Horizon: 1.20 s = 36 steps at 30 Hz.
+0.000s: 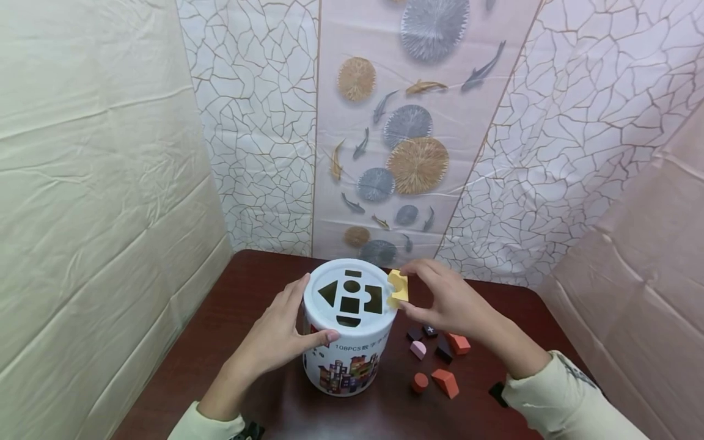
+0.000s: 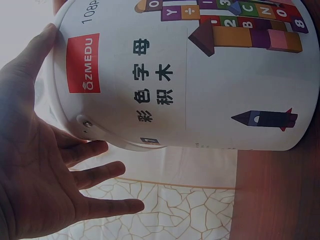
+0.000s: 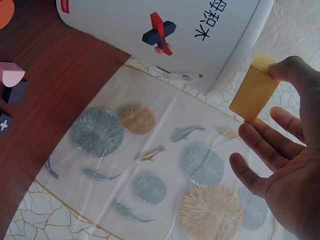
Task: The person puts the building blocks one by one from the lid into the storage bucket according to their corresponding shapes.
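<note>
Yellow block (image 1: 398,288) stands on end, long axis upright, pinched by the right hand (image 1: 448,302) at the far-right rim of the white bucket's (image 1: 348,342) lid. Fingers spread, the left hand (image 1: 280,333) steadies the bucket's near-left side on the table (image 1: 220,342).

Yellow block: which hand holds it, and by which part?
The right hand pinches the yellow block at its right edge, beside the white bucket.
</note>
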Tool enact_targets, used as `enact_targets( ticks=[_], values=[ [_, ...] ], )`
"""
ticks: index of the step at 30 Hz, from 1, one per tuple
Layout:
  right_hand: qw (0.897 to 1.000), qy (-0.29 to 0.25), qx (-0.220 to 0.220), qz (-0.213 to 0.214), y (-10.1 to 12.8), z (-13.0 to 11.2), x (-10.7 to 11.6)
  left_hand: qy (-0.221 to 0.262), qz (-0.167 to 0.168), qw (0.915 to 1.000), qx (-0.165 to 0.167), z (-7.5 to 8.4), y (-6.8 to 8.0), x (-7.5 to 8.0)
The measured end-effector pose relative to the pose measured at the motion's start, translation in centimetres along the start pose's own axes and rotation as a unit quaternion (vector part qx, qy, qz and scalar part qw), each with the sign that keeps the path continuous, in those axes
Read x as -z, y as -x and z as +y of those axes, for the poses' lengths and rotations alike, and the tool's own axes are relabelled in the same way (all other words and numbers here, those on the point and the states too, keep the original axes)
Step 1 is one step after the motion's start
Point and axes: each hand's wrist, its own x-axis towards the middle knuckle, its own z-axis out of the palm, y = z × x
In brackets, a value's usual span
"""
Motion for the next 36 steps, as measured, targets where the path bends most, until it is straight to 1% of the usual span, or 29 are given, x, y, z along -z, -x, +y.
enact_targets(
  ticks=[12,15,22,26,36],
  values=[
    [1.000,-0.017,0.008,-0.003,-1.3,-0.7,-0.9,0.003,-0.001,1.0000,0.002,0.2,0.0,0.1],
    [1.000,-0.027,0.012,-0.010,-1.7,-0.9,-1.1,0.003,-0.003,1.0000,0.005,0.2,0.0,0.1],
    [0.999,-0.034,-0.004,-0.031,-1.9,-1.1,-1.7,0.007,-0.011,0.9998,0.014,0.1,0.0,0.0],
    [0.999,-0.032,-0.007,-0.036,-1.9,-1.1,-2.1,0.008,-0.011,0.9998,0.012,0.1,0.0,0.0],
    [0.999,-0.030,-0.001,-0.042,-2.3,-0.9,-2.9,0.003,-0.004,1.0000,0.004,-0.1,-0.1,0.0]
  ],
)
